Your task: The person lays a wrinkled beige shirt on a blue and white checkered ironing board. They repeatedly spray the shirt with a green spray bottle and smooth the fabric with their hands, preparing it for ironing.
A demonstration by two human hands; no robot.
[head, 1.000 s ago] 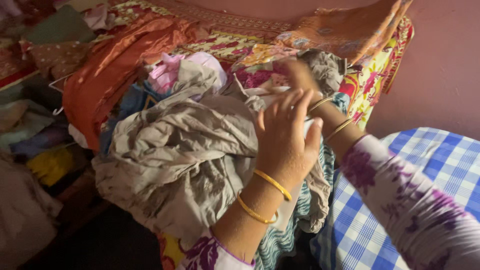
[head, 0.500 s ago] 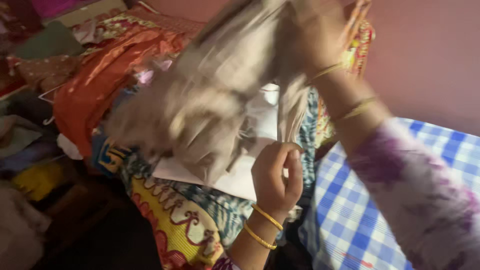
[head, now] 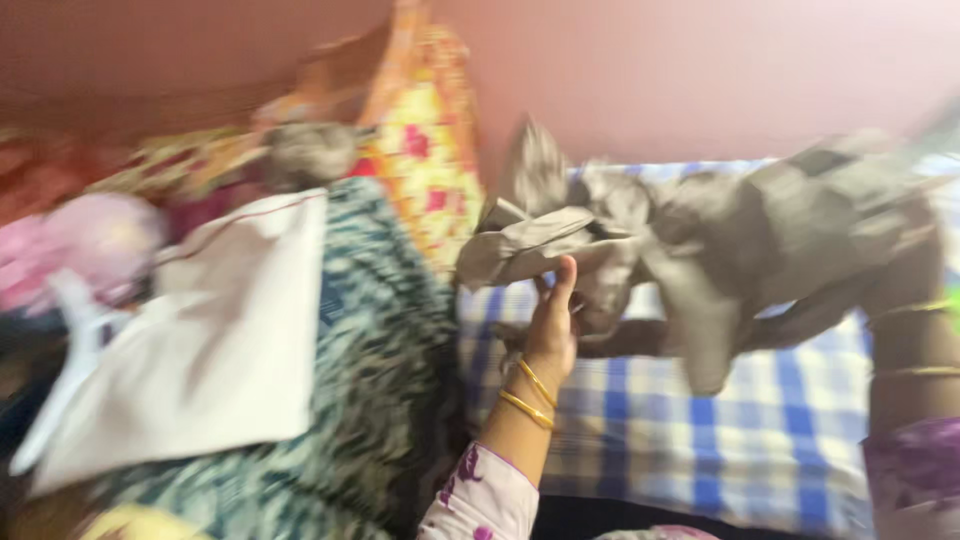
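Garment: crumpled grey-brown garment (head: 720,240) held up over the blue checked sheet (head: 660,420).
Left hand (head: 552,335): fingers pinch one loose end.
Right hand: hidden behind the cloth; grip cannot be told.
Doing it well: probably draw both ends apart, away from the clothes pile (head: 250,340) left of the sheet.

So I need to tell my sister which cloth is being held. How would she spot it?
Look at the blue checked sheet on the right. Above it hangs a crumpled grey-brown cloth, its near end pinched by the left hand. Unlike the flat white cloth and teal patterned fabric on the pile, it is lifted.
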